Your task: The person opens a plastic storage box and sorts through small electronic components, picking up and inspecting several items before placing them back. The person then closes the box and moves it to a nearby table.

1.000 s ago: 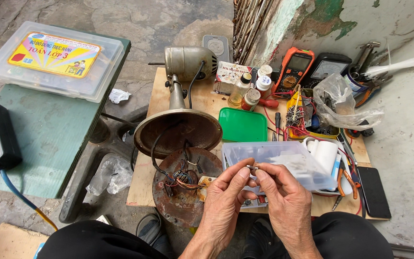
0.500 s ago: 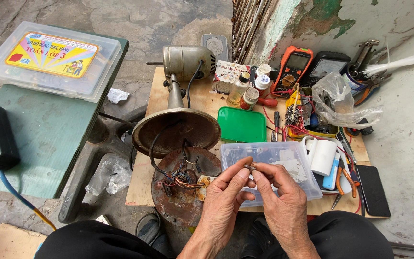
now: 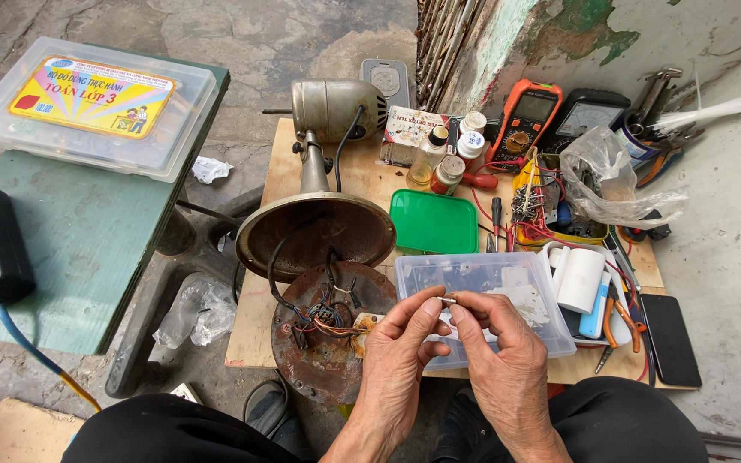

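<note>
Left hand (image 3: 400,364) & right hand (image 3: 499,360) both pinch 1 tiny part (image 3: 448,301), maybe metal, over 1 clear box (image 3: 473,279); 1 fan base (image 3: 328,343) beside.

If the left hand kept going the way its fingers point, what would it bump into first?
Probably the clear plastic box. The left hand points up and away, pinching a small metal part with the right hand right above that box. How high above is hard to tell.

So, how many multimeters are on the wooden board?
2. The orange multimeter lies at the far edge of the wooden board, and the black multimeter lies right beside it, nearer the tools. Others may be hidden under the clutter.
</note>
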